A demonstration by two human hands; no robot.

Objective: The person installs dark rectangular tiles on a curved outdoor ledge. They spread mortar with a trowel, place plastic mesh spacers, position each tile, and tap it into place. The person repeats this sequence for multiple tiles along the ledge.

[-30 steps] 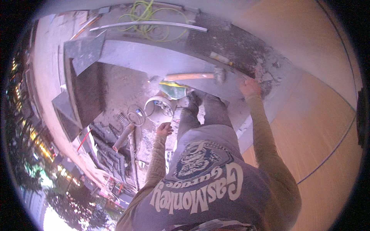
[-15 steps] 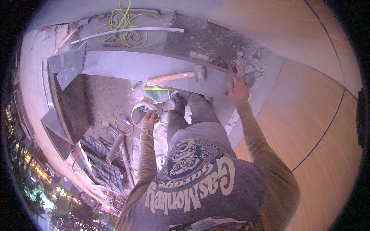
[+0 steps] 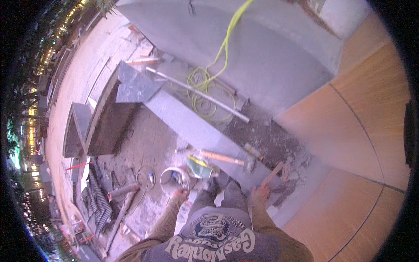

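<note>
My left hand [image 3: 180, 194] is closed at the near rim of a white bucket [image 3: 162, 178], seemingly gripping it; small items inside are hard to make out. My right hand [image 3: 261, 192] is closed around the lower end of a short, light wooden piece [image 3: 274, 174] by the grey ledge; its exact kind is unclear. Beyond my feet, a long-handled hammer [image 3: 223, 157] lies on the ledge with its head toward the right. A green and yellow bag [image 3: 200, 168] sits between the bucket and the hammer.
A grey ledge [image 3: 192, 122] runs diagonally ahead. Behind it lie a yellow-green hose [image 3: 227, 48], a long pale strip [image 3: 200, 94] and rubble [image 3: 297, 168]. Orange-brown panels [image 3: 345, 214] rise at right. Left are a brown tube [image 3: 123, 192] and upright grey slabs [image 3: 104, 118].
My view has turned, so the ledge now slants down to the right. Both hands appear lower and nearer my body, the left still by the bucket, the right with the wooden piece plainer to see.
</note>
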